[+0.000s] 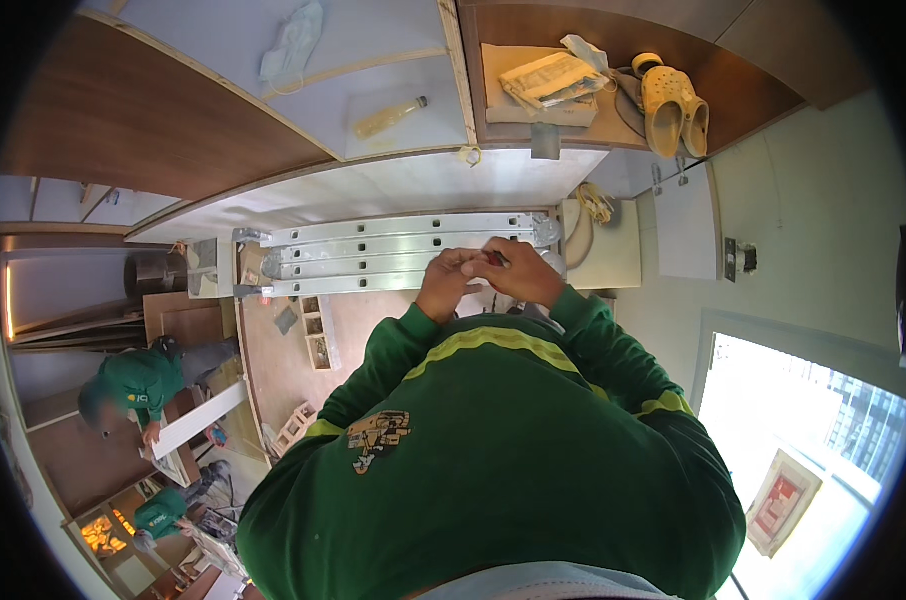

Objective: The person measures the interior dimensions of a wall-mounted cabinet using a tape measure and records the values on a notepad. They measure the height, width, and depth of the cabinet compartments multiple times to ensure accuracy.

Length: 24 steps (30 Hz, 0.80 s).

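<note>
My left hand point(445, 284) and my right hand point(523, 272) meet in front of my chest, fingertips close together. Between them shows a small red thing point(494, 258), mostly hidden by the fingers, its kind too small to tell. The right fingers are curled round it. My left fingers are pinched against the right ones, and what they hold is hidden. Just beyond the hands lies a folded aluminium ladder point(363, 246), its rails side by side.
Ahead, a shelf holds yellow clogs point(665, 112), paper packets point(553, 78) and a bottle point(391, 117). A compartmented wooden box point(318, 335) lies on the floor. At left, one person point(138, 385) handles a white board point(201, 418); another person point(163, 512) is below. A bright window point(773, 400) stands at right.
</note>
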Tool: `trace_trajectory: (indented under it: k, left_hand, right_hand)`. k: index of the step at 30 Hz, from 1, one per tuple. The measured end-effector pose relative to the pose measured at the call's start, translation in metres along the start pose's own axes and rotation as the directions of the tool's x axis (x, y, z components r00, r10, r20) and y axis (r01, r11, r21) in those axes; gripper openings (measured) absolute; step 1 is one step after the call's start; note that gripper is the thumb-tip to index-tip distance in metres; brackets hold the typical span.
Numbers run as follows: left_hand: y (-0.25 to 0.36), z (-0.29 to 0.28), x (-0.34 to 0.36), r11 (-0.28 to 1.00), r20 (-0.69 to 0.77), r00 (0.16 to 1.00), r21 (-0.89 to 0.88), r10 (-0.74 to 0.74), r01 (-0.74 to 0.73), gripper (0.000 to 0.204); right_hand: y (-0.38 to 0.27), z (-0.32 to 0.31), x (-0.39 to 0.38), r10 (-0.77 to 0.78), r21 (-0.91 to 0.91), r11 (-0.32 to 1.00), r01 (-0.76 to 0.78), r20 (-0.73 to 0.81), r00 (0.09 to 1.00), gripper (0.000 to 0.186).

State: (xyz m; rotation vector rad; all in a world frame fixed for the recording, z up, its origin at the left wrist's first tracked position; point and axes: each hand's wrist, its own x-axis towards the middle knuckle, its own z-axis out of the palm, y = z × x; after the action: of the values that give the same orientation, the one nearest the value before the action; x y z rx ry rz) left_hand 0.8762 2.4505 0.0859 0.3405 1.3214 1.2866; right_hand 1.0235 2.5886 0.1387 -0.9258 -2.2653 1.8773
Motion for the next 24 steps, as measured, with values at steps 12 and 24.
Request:
trace_trajectory:
  k: [12,24]
  left_hand:
    - [0.056,-0.250,0.072,0.850,-0.347,0.832,-0.151,0.433,-0.505,0.031]
    - [0.089,-0.008,0.018,0.341,0.552,0.581,0.481,0.598,-0.808,0.062]
  right_hand:
    - [-0.099,-0.253,-0.191,-0.365,-0.848,0.521,-0.097,-0.324,0.873,0.012]
    - [-0.338,-0.192,-0.183,-0.589,-0.755,-0.577,-0.311,0.121,0.799,0.024]
